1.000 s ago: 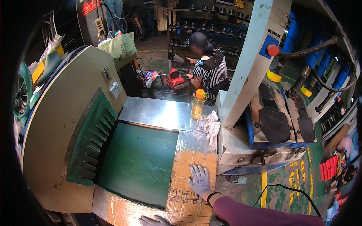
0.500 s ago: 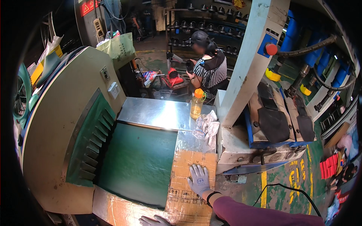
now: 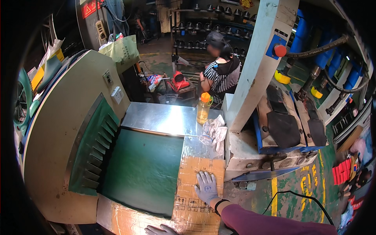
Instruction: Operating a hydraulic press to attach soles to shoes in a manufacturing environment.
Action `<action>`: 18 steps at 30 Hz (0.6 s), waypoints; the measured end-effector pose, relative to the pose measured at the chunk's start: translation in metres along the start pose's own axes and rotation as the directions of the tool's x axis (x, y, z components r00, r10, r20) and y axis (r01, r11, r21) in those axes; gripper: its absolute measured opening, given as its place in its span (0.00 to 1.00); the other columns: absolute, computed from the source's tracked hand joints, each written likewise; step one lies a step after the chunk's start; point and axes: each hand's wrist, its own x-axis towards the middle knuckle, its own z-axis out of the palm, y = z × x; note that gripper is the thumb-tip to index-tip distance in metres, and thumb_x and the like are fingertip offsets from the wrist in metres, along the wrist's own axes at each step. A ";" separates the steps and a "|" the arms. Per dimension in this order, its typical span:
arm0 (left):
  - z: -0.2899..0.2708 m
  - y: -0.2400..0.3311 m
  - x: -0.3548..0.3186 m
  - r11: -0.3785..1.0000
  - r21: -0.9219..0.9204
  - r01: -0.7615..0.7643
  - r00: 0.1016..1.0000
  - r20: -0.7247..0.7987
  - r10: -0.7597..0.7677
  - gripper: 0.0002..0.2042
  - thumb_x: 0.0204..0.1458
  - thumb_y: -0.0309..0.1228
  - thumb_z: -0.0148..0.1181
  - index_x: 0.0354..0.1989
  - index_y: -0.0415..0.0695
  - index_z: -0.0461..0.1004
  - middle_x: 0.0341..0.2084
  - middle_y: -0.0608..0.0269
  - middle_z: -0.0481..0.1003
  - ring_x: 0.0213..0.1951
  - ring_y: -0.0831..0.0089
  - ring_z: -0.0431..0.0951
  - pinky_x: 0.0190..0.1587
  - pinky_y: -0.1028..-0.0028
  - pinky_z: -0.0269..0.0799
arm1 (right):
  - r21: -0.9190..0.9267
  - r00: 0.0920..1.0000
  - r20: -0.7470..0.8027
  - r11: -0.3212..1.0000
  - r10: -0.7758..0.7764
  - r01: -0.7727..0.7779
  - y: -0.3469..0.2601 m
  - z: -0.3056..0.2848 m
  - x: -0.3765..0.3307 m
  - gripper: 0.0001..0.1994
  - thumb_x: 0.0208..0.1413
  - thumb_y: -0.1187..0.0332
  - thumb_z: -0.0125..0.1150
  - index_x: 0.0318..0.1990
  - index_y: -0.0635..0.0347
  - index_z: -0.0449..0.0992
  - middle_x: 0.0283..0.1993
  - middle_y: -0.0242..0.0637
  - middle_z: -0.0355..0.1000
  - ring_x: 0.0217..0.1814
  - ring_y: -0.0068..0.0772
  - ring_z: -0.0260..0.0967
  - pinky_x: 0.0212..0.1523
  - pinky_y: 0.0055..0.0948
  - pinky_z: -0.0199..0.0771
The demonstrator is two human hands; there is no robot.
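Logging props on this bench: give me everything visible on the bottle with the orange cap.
The bottle is clear plastic, slim, and topped by an orange cap. It looks mostly full of pale yellow liquid. It stands upright at the far right edge of the shiny metal plate, just beyond a bunch of crumpled white rags and beside the pale machine column. Nothing grips it; the gloved right hand lies flat on cardboard, well apart from it.

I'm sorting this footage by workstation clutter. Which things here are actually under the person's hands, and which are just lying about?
In hand:
- right hand, gloved, flat on the taped cardboard sheet
- left hand, at the sheet's near edge
- green belt beside it

Lying about:
- bottle with orange cap
- crumpled gloves
- black cable
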 end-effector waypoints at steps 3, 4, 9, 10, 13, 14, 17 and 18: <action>-0.004 0.003 -0.001 1.000 -0.001 0.003 1.000 0.007 -0.003 0.36 0.62 0.54 0.37 0.71 0.38 0.52 0.71 0.41 0.51 0.72 0.44 0.49 0.72 0.48 0.42 | -0.006 1.000 -0.002 1.000 0.001 -0.001 0.000 0.001 0.000 0.31 0.59 0.51 0.52 0.67 0.56 0.60 0.72 0.38 0.56 0.75 0.41 0.49 0.72 0.51 0.43; -0.004 0.003 -0.001 1.000 -0.001 0.002 1.000 0.007 -0.002 0.36 0.62 0.54 0.37 0.71 0.38 0.52 0.71 0.41 0.51 0.72 0.44 0.49 0.72 0.48 0.42 | -0.011 1.000 -0.006 1.000 0.000 0.000 0.000 0.001 0.000 0.31 0.59 0.51 0.52 0.67 0.56 0.60 0.72 0.38 0.56 0.75 0.41 0.49 0.72 0.51 0.43; -0.005 0.004 -0.001 1.000 0.012 0.008 1.000 0.014 -0.008 0.37 0.62 0.54 0.37 0.71 0.38 0.52 0.71 0.40 0.52 0.71 0.43 0.50 0.72 0.48 0.43 | -0.020 1.000 0.003 1.000 0.001 -0.001 0.001 0.001 0.001 0.32 0.59 0.51 0.52 0.67 0.56 0.60 0.72 0.38 0.56 0.74 0.41 0.49 0.72 0.51 0.43; -0.005 0.004 -0.001 1.000 0.013 0.008 1.000 0.014 -0.009 0.37 0.62 0.54 0.37 0.71 0.38 0.52 0.71 0.40 0.52 0.71 0.43 0.50 0.72 0.48 0.43 | -0.025 1.000 0.004 1.000 0.000 0.000 0.000 0.001 0.000 0.32 0.59 0.51 0.52 0.67 0.56 0.60 0.72 0.38 0.56 0.75 0.40 0.48 0.72 0.51 0.43; -0.004 0.002 -0.001 1.000 0.005 -0.005 1.000 0.009 0.005 0.36 0.62 0.54 0.38 0.71 0.38 0.52 0.70 0.40 0.52 0.71 0.43 0.50 0.72 0.48 0.43 | -0.029 1.000 0.012 1.000 0.000 0.000 0.000 0.000 0.001 0.32 0.59 0.51 0.52 0.68 0.56 0.60 0.72 0.38 0.55 0.75 0.40 0.48 0.72 0.51 0.42; -0.005 0.002 -0.001 1.000 0.005 -0.005 1.000 0.005 0.005 0.36 0.62 0.54 0.38 0.71 0.38 0.52 0.70 0.40 0.52 0.71 0.43 0.50 0.71 0.48 0.43 | -0.030 1.000 0.012 1.000 -0.001 0.001 -0.001 0.000 0.001 0.32 0.59 0.51 0.52 0.68 0.56 0.60 0.72 0.38 0.55 0.75 0.40 0.48 0.72 0.51 0.42; -0.008 0.005 -0.002 1.000 0.024 -0.011 1.000 0.010 0.010 0.37 0.62 0.54 0.38 0.71 0.38 0.52 0.70 0.40 0.52 0.71 0.43 0.50 0.71 0.47 0.43 | -0.036 1.000 0.018 0.999 0.006 -0.006 0.001 0.001 0.000 0.32 0.59 0.50 0.51 0.68 0.56 0.59 0.72 0.38 0.55 0.75 0.40 0.48 0.73 0.51 0.42; -0.010 0.005 -0.002 0.999 0.036 -0.009 1.000 0.017 0.008 0.37 0.62 0.54 0.38 0.71 0.38 0.52 0.70 0.40 0.52 0.71 0.43 0.50 0.71 0.47 0.43 | -0.039 1.000 0.018 0.999 0.005 -0.004 0.001 0.001 0.000 0.32 0.59 0.50 0.51 0.68 0.56 0.59 0.72 0.38 0.55 0.75 0.40 0.48 0.73 0.51 0.42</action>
